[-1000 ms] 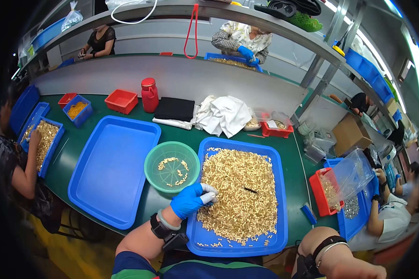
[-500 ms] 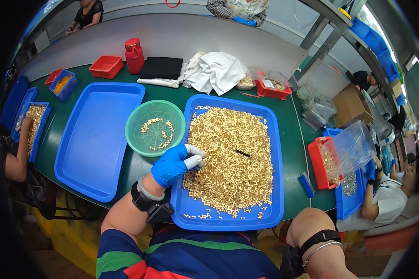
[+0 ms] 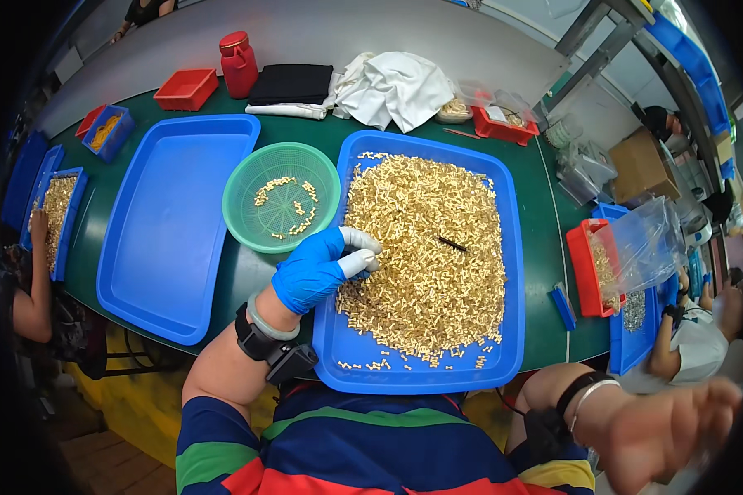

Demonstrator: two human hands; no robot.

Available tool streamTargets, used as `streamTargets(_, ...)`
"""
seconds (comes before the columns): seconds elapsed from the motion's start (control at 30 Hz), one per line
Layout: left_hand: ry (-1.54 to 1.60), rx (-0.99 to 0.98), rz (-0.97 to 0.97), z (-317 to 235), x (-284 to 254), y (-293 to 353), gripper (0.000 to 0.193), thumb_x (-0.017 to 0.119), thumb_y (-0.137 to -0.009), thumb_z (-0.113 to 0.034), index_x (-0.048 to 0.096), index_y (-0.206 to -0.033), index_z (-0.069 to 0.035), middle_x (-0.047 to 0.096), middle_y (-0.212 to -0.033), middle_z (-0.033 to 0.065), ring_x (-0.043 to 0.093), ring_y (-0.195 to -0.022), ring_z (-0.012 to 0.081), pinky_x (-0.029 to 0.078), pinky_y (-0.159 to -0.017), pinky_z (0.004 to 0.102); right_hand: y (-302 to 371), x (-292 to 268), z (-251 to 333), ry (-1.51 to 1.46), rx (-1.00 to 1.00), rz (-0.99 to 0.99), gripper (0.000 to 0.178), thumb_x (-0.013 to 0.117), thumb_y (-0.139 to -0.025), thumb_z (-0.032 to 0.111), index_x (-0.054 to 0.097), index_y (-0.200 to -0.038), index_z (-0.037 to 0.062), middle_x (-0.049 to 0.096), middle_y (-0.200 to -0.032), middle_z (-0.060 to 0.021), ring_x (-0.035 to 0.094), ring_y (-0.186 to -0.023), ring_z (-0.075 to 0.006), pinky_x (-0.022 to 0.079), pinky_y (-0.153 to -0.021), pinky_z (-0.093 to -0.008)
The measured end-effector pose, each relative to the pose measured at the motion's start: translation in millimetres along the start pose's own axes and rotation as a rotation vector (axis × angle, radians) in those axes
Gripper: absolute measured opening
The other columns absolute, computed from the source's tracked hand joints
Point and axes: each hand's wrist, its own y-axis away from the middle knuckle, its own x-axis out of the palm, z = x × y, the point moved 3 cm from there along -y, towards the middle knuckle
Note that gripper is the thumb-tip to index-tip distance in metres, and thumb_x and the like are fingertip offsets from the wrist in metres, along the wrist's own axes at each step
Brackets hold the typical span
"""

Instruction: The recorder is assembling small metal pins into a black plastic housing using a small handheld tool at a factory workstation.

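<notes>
My left hand (image 3: 320, 266), in a blue glove with white fingertip covers, rests at the left edge of a blue tray (image 3: 417, 381) heaped with several small golden parts (image 3: 425, 239). Its fingertips pinch at the parts beside the pile. A green mesh basket (image 3: 281, 206) with a few golden parts stands just left of the tray. A thin black stick (image 3: 451, 243) lies on the pile. My right hand (image 3: 677, 429) hangs bare and blurred, fingers spread, off the table at lower right, holding nothing.
An empty blue tray (image 3: 169, 223) lies left of the basket. At the back stand a red jug (image 3: 239, 64), red bins (image 3: 186, 89), a black cloth (image 3: 291, 82) and white cloth (image 3: 392, 87). Other people work at the left edge (image 3: 33, 280) and right edge (image 3: 702, 338).
The view has tilted down toward the tray. My left hand stays at the tray's left edge. My right hand has come into view at lower right, spread open.
</notes>
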Motion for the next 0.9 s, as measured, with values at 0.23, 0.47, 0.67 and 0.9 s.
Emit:
streamTargets(0.23, -0.018, 0.033, -0.082, -8.6, 8.4, -0.2, 0.019, 0.054, -0.082, -0.007, 0.053, -0.1, 0.0, 0.059, -0.089, 0.0068, 0.056, -0.081, 0.0125, 0.044, -0.075, 0.0251, 117.6, -55.4, -111.7, 0.693, 0.813, 1.322, 0.019, 0.065, -0.067, 0.007, 0.061, -0.084, 0.0025, 0.059, -0.078, -0.0098, 0.054, -0.076, -0.024, 0.042, -0.071, -0.0309)
streamTargets(0.47, -0.742, 0.273, 0.042, -44.7, 33.3, -11.6, 0.021, 0.059, -0.077, -0.007, 0.056, -0.097, -0.002, 0.058, -0.085, 0.0076, 0.056, -0.077, 0.0165, 0.045, -0.069, 0.0265, 157.7, -75.6, -126.2, 0.89, 0.8, 1.429, 0.01, 0.067, -0.064, 0.009, 0.063, -0.072, 0.0045, 0.057, -0.07, -0.0086, 0.052, -0.073, -0.0261, 0.042, -0.067, -0.0338)
streamTargets(0.67, -1.069, 0.484, 0.129, -38.2, 50.0, -39.8, 0.021, 0.063, -0.071, -0.009, 0.059, -0.091, -0.004, 0.057, -0.08, 0.0121, 0.056, -0.074, 0.0255, 0.045, -0.065, 0.0318, 166.6, -73.9, -122.6, 0.918, 0.66, 1.429, 0.005, 0.066, -0.063, 0.008, 0.062, -0.066, 0.0053, 0.055, -0.066, -0.0083, 0.051, -0.072, -0.0248, 0.042, -0.067, -0.0343)
streamTargets(0.9, -1.134, 0.372, 0.226, -27.4, 56.1, -59.1, 0.015, 0.063, -0.069, -0.011, 0.059, -0.082, -0.003, 0.058, -0.074, 0.0154, 0.056, -0.07, 0.0299, 0.045, -0.062, 0.0346, 159.7, -68.8, -119.7, 0.865, 0.776, 1.302, 0.01, 0.062, -0.065, 0.003, 0.061, -0.074, 0.0041, 0.055, -0.062, -0.0085, 0.053, -0.064, -0.0232, 0.044, -0.059, -0.0329)
